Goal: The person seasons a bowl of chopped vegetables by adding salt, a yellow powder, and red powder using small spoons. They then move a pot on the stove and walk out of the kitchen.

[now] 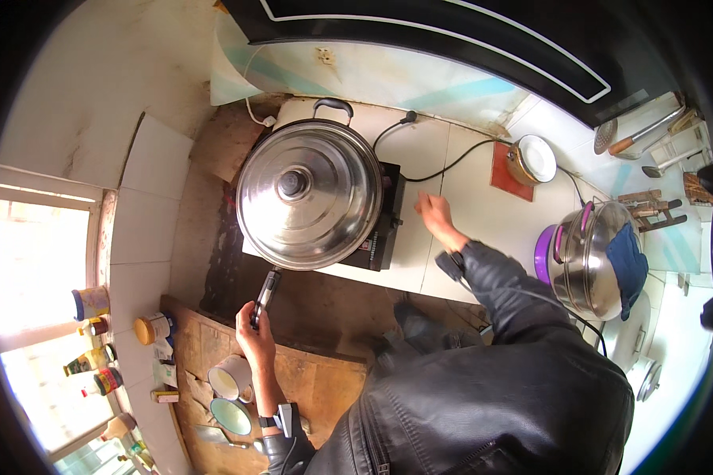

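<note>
A large wok with a domed steel lid on it stands on a black cooker on the tiled counter. Wrapped around the wok's long black handle is my left hand, below the pan. My right hand hovers just right of the cooker with its fingers curled closed. Nothing shows in that hand, and it looks apart from the cooker. Whatever is inside the wok is hidden by the lid.
A black cord runs along the counter behind my right hand. Farther right are a small pot on a red board and a steel steamer with a blue cloth. Mugs stand on a wooden table at lower left.
</note>
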